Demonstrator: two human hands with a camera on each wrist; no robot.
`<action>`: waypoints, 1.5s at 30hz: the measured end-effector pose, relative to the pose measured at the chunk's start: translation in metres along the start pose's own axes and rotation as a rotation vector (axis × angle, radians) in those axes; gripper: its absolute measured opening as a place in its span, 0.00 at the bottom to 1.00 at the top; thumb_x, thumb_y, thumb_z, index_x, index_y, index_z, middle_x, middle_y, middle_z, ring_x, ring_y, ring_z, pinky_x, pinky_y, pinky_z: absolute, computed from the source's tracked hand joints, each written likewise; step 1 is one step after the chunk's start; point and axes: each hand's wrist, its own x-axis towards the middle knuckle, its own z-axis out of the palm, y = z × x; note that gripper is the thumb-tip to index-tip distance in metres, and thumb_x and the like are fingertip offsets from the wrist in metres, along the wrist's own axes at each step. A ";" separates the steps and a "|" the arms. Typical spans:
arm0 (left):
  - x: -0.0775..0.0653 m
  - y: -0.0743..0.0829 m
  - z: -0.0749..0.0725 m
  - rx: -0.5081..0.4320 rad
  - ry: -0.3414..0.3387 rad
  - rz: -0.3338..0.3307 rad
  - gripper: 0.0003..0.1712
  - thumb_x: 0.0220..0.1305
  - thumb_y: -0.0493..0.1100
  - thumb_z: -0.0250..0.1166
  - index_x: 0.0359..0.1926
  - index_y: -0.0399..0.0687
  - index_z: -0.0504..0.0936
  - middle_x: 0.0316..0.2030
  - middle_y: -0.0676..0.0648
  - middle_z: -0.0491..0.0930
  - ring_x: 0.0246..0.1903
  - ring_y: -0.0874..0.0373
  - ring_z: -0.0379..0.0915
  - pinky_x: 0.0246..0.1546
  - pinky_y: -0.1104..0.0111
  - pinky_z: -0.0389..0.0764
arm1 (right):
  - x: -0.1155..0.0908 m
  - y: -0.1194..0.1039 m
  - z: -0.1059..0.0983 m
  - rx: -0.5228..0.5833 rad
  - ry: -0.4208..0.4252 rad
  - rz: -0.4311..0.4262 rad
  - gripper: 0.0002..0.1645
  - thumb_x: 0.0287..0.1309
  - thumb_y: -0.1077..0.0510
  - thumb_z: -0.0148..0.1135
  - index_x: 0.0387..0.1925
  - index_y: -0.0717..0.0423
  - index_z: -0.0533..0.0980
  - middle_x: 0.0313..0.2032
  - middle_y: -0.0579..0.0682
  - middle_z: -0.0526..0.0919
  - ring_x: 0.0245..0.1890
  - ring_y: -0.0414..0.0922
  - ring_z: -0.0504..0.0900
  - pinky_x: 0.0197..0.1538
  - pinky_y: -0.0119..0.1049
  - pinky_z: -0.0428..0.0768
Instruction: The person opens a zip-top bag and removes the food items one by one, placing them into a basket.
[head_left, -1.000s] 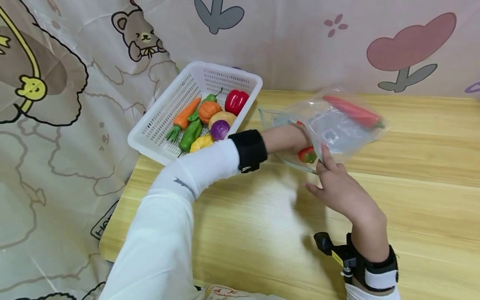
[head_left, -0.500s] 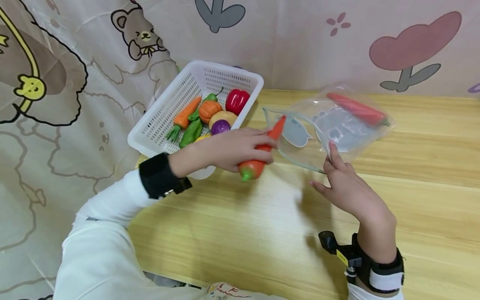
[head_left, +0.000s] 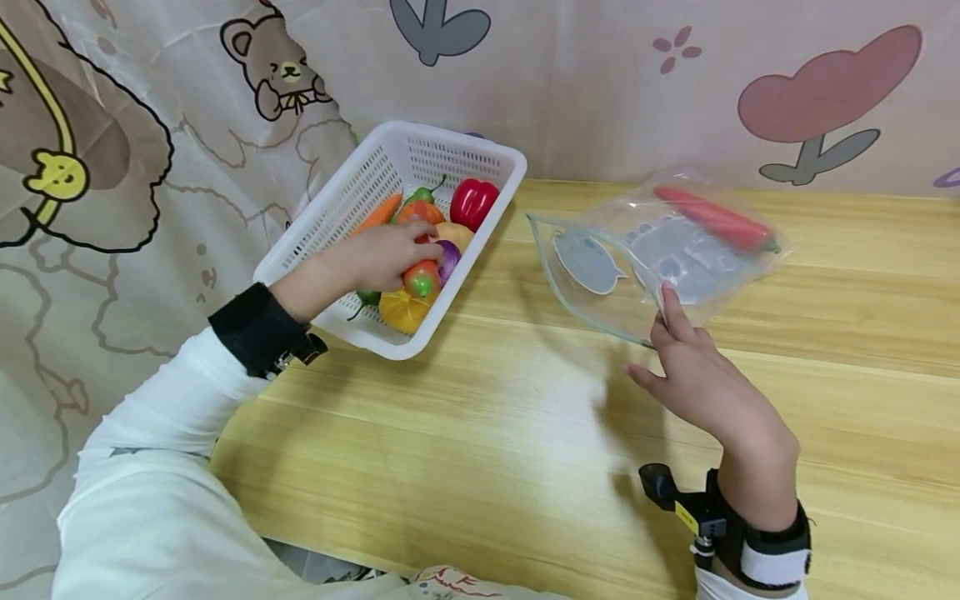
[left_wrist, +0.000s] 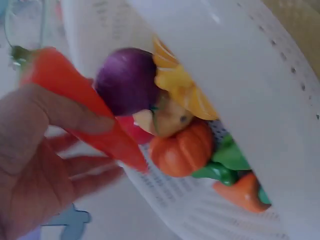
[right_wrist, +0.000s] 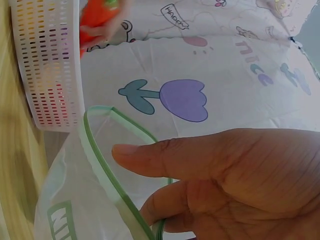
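My left hand (head_left: 390, 254) holds a red chili pepper (head_left: 422, 279) over the white basket (head_left: 397, 346). In the left wrist view, thumb and fingers grip the pepper (left_wrist: 75, 82), its green stem pointing away from the basket. Below it lie toy vegetables, among them a purple onion (left_wrist: 125, 80), an orange pumpkin (left_wrist: 182, 147) and a yellow squash (head_left: 405, 312). At the right, my right hand (head_left: 701, 379) holds the open mouth of a clear zip bag (head_left: 675, 258) by its edge, with the thumb standing apart. A long red vegetable (head_left: 716, 221) with a green tip lies inside the bag.
A red bell pepper (head_left: 474, 204) and a carrot (head_left: 378, 214) are also in the basket. The wooden table (head_left: 495, 450) meets a patterned curtain (head_left: 585, 100) along the back and left.
My left hand has come out of the bag with the red chili pepper and carried it left over the basket. My right hand and the bag edge have shifted slightly right.
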 end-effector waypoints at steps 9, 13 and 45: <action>0.009 -0.023 0.004 -0.125 -0.141 -0.213 0.38 0.54 0.31 0.55 0.68 0.44 0.56 0.72 0.35 0.41 0.70 0.37 0.45 0.70 0.48 0.46 | -0.005 -0.003 -0.002 -0.029 0.004 0.008 0.44 0.63 0.49 0.54 0.65 0.78 0.52 0.71 0.58 0.21 0.65 0.74 0.45 0.62 0.67 0.53; 0.008 -0.032 0.007 -0.171 -0.244 -0.311 0.43 0.58 0.30 0.49 0.73 0.46 0.43 0.73 0.37 0.28 0.69 0.36 0.47 0.56 0.51 0.71 | -0.009 -0.004 -0.002 -0.040 0.015 0.001 0.44 0.63 0.48 0.53 0.65 0.77 0.51 0.71 0.59 0.22 0.64 0.76 0.47 0.61 0.67 0.54; 0.113 0.168 -0.046 0.369 -0.504 -0.062 0.23 0.71 0.48 0.40 0.63 0.53 0.68 0.55 0.53 0.75 0.34 0.63 0.70 0.54 0.66 0.72 | 0.004 -0.042 0.010 0.089 0.529 -0.252 0.33 0.41 0.72 0.69 0.54 0.70 0.72 0.48 0.67 0.68 0.33 0.54 0.77 0.34 0.43 0.77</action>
